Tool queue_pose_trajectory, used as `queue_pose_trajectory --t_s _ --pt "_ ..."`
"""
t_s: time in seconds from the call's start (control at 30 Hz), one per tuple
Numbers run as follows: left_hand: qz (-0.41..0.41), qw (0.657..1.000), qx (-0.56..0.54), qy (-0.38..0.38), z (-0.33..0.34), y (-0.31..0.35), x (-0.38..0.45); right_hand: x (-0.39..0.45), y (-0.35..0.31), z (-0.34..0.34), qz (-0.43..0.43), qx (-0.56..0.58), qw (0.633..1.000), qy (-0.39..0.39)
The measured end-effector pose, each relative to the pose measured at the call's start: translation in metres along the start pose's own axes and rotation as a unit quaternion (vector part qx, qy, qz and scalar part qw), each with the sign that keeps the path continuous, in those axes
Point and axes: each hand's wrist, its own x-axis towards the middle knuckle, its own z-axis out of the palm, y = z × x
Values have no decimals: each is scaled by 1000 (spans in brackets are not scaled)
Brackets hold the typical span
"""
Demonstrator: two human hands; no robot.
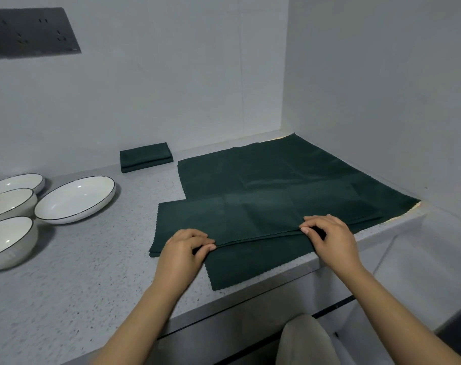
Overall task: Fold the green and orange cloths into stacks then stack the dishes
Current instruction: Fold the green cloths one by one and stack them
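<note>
Both our hands, left hand (pixel 183 250) and right hand (pixel 328 239), pinch the folded edge of the green cloth (pixel 250 219) at the counter (pixel 79 272) front; uneven pull could skew the fold; dishes (pixel 75 198) unstacked at left.

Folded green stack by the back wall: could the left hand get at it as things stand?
Probably yes. The left hand pinches the green cloth and would have to let go, but bare counter lies between it and the folded stack.
</note>
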Motion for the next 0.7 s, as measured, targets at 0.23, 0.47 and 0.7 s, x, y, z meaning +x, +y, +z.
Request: queue_pose_trajectory --t_s 0.23,0.47,0.7 --pt "-11 999 43 -8 0 5 2 -1 -3 0 2 -21 1000 -20" --pt "-19 995 86 -51 32 37 51 -3 -3 1 1 -27 999 -30" --pt "-66 978 103 -167 65 60 93 -3 -2 0 1 -36 999 -26"
